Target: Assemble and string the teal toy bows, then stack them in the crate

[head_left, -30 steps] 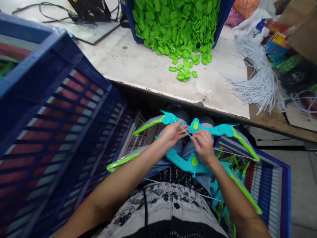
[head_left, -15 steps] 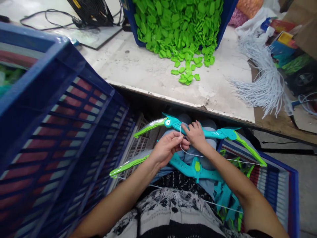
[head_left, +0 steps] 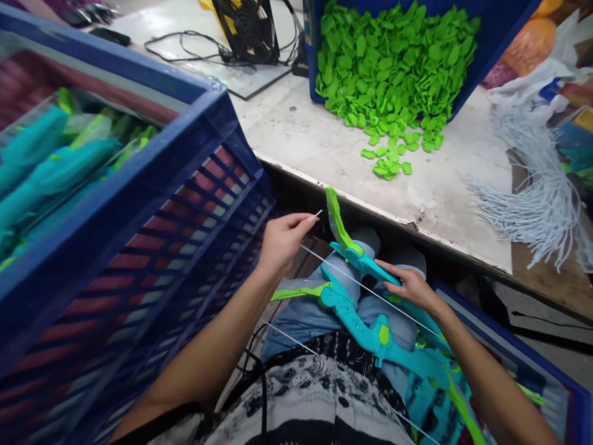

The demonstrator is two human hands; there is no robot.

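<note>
Pinched in my left hand is the end of a white string, which runs down to the right past my right wrist. My right hand grips the middle of a turquoise toy bow, its fingers wrapped around the body. This bow's green limb points up near the table edge, just right of my left fingertips. On my lap lies a second turquoise toy bow with a green oval piece at its centre and green limbs. A white string stretches below it across my clothes.
A blue bin spills small green plastic pieces onto the white table. Right of them lies a bundle of white strings. A tall blue crate with turquoise toys stands left, another crate lower right. A black fan sits behind.
My left hand has moved left and up from the bow's middle, drawing the string end out. The held bow has turned so its left limb points up. The view has shifted left.
</note>
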